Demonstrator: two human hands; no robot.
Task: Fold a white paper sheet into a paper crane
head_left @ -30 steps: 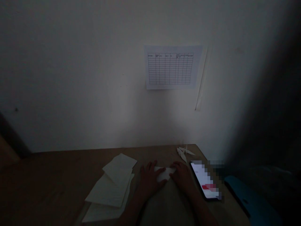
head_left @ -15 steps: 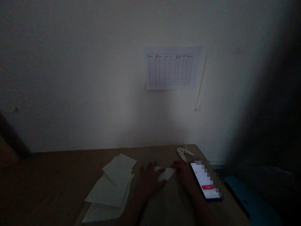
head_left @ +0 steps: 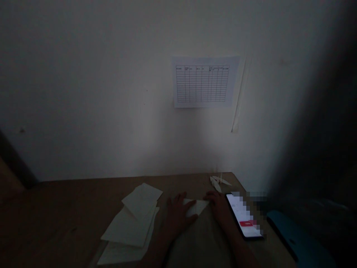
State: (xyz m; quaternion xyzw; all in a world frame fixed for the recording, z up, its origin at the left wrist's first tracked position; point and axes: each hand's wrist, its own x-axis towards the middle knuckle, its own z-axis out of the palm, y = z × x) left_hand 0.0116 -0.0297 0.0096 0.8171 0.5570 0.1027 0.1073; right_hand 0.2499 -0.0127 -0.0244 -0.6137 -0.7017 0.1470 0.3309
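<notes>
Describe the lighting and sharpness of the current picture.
Head view: dim overall, nearly black along the right edge; the phone screen is brightest, partly pixelated; the wall is softly shadowed below the printed table sheet, whose text is too small to read; the left hand and right hand are dark, with little detail.

We see a small pale paper (head_left: 200, 206) flat on the table (head_left: 69, 212), partly under our left hand (head_left: 178, 212). Its exposed part tapers rightward.

Fingers (head_left: 190, 204) on paper (head_left: 200, 206) — phone (head_left: 242, 219) nearby
</notes>
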